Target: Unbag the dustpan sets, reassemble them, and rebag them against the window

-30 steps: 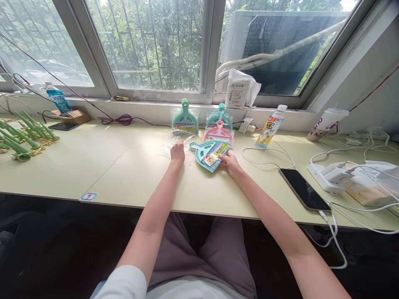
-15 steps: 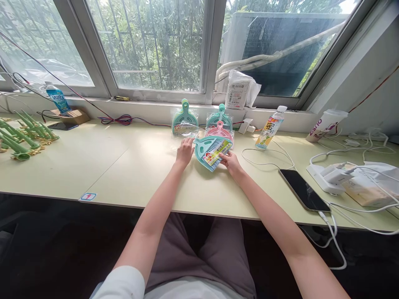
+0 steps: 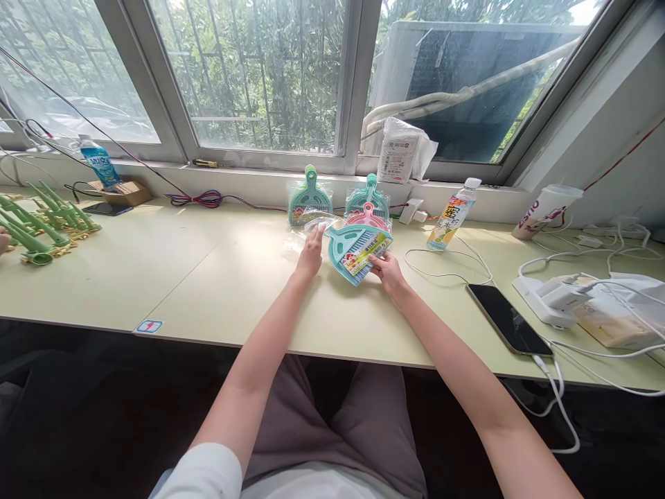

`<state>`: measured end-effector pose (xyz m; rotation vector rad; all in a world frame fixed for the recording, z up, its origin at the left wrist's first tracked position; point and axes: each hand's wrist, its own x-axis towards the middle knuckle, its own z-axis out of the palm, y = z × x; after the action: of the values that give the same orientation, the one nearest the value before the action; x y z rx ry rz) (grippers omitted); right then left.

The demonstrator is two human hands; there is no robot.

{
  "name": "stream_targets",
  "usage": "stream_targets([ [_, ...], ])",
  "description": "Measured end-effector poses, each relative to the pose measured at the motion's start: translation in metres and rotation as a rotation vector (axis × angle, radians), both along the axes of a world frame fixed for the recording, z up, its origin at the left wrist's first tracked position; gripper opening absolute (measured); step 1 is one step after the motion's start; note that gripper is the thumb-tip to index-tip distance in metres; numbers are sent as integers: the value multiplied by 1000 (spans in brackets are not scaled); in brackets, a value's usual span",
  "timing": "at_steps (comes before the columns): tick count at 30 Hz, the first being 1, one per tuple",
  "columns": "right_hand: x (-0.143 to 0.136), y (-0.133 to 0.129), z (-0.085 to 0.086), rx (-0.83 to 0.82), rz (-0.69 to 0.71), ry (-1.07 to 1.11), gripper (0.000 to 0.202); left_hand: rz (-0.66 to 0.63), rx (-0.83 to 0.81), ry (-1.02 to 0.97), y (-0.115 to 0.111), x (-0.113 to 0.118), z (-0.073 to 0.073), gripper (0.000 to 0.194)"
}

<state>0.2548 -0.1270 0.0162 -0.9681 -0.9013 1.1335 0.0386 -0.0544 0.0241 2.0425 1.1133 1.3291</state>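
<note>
My right hand (image 3: 388, 271) grips a turquoise dustpan-and-brush set (image 3: 358, 253) by its lower right edge. The set is tilted, its bristles and yellow-green label facing me and its handle end pointing up and left. My left hand (image 3: 312, 253) is off the set, just left of its handle end. Its fingers stretch forward over crumpled clear plastic wrap (image 3: 295, 242); whether they press on it I cannot tell. Behind stand a pink dustpan set (image 3: 368, 213), partly covered, and wrapped green sets, one at left (image 3: 310, 197) and one at right (image 3: 370, 190).
Right of my hands are a drink bottle (image 3: 454, 216), a phone (image 3: 510, 320), a power strip (image 3: 545, 301) with white cables, and a cup (image 3: 548, 211). Green plastic parts (image 3: 39, 232) lie far left, where another person's hand (image 3: 3, 239) shows. A blue bottle (image 3: 100, 163) stands behind.
My left hand has come off the dustpan set's handle end and its fingers now reach over the plastic wrap. Another person's hand has appeared at the left edge.
</note>
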Motion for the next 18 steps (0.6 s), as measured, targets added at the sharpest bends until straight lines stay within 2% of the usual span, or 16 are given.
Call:
stream_targets([
  [3,0,1,-1,5,9,-19,27,-76,84,74,-2,4,0,65],
  [6,-1,1,-1,26,1,-17,32,-110,187,230,-7,11,4,56],
  [8,-1,1,0,50,-9,0,35,-97,286,299,-13,16,8,50],
  [10,-2,1,1,72,-19,18,37,-19,386,275,-19,20,14,46],
  [12,-2,-1,3,90,-30,31,38,156,440,149,-25,21,20,48],
  [14,-3,-2,4,100,-39,43,39,368,392,-69,-28,21,26,59],
  [16,-4,-3,6,109,-47,58,40,504,231,-325,-25,18,30,74],
  [18,-5,-3,7,117,-52,74,41,511,1,-576,-19,13,33,81],
])
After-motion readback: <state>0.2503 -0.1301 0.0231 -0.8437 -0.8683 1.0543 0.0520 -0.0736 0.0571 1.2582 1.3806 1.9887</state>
